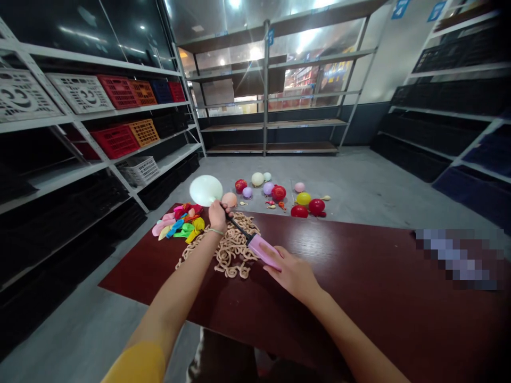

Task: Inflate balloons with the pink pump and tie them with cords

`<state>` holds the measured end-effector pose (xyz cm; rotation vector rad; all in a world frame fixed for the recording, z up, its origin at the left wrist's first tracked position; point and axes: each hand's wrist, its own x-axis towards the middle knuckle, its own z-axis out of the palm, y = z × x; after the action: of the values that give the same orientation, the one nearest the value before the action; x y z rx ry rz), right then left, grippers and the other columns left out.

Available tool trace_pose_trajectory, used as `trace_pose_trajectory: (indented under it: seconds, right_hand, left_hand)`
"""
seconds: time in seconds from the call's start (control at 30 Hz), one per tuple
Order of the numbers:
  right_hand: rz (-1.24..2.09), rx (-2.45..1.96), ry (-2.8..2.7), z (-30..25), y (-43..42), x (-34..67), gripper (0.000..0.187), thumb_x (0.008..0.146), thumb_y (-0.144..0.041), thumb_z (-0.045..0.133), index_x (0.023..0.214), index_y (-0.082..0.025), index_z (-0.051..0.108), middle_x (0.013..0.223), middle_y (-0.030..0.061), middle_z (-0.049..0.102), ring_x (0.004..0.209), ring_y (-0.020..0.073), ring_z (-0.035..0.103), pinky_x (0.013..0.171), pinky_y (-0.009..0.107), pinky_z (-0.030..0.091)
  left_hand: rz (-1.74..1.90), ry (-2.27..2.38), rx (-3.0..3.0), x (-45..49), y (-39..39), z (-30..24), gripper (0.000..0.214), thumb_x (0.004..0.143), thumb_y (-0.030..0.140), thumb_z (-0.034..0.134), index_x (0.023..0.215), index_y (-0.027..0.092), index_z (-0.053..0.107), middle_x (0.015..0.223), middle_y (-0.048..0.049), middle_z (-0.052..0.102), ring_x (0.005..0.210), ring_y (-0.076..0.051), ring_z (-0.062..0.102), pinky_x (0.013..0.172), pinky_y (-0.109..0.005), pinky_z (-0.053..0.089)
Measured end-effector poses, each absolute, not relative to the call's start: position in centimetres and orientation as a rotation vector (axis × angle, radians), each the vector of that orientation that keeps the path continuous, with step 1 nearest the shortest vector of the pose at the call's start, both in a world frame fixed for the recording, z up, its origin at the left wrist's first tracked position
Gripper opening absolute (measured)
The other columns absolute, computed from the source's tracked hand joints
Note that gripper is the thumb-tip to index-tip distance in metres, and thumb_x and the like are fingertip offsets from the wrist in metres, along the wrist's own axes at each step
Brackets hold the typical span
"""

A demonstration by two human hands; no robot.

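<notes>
White metal shelves (91, 116) on the L w/ red, orange & white crates (115, 141). More shelves (451, 115) on the R w/ dark bins. Brown wood shelves (305, 122) at the back, by big glass windows (307, 69) w/ bright lights. Gray floor (359, 170), white wall (379, 64) w/ blue signs (400, 9). Long dark red table (359, 287) up close.

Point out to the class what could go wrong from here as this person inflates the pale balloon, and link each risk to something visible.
The left hand seems to grip the pale balloon where it meets the black nozzle. If that grip slips, the balloon could fly off and deflate. The balloon already looks well filled, so further strokes of the pink hand pump might burst it. The right hand works just above loose tan twisting balloons, which could snag the pump.
</notes>
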<state>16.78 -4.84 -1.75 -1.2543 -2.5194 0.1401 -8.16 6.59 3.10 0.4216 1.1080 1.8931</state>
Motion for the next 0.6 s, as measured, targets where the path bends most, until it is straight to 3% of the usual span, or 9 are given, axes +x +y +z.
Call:
trace_pose_trajectory:
  seconds: [0.2,0.5,0.6]
  right_hand:
    - [0.140,-1.380,-2.440,-2.1,-3.9,17.7,0.079,0.090,-0.045,0.056,0.158,-0.031,0.018,0.120,0.0067,0.068,0.090,0.0237,0.069,0.068,0.031,0.050]
    - [-0.104,-1.538,-2.377,-2.7,-2.2,19.5,0.055,0.090,-0.043,0.055,0.142,-0.026,0.047,0.113,0.0072,0.069,0.094,0.0230,0.064,0.066,0.028,0.039]
    - [-0.172,-1.480,-2.427,-3.2,-1.5,20.0,0.052,0.090,-0.043,0.056,0.140,-0.029,0.049,0.110,0.0062,0.069,0.095,0.0231,0.062,0.070,0.030,0.037]
  left_hand:
    - [2.038,1.108,0.389,-7.8,6.1,3.0,0.015,0.088,0.021,0.043,0.074,0.021,0.038,0.058,0.0064,0.039,0.039,-0.007,0.037,0.037,-0.017,0.028]
    - [1.945,1.006,0.303,2.7,3.2,-0.6,0.023,0.095,0.033,0.045,0.076,0.021,0.044,0.061,0.0041,0.045,0.044,-0.008,0.044,0.044,-0.020,0.037]
    - [1.929,0.979,0.225,1.6,2.9,-0.4,0.021,0.097,0.035,0.048,0.093,0.016,0.058,0.080,-0.0012,0.059,0.061,-0.011,0.057,0.056,-0.025,0.050]
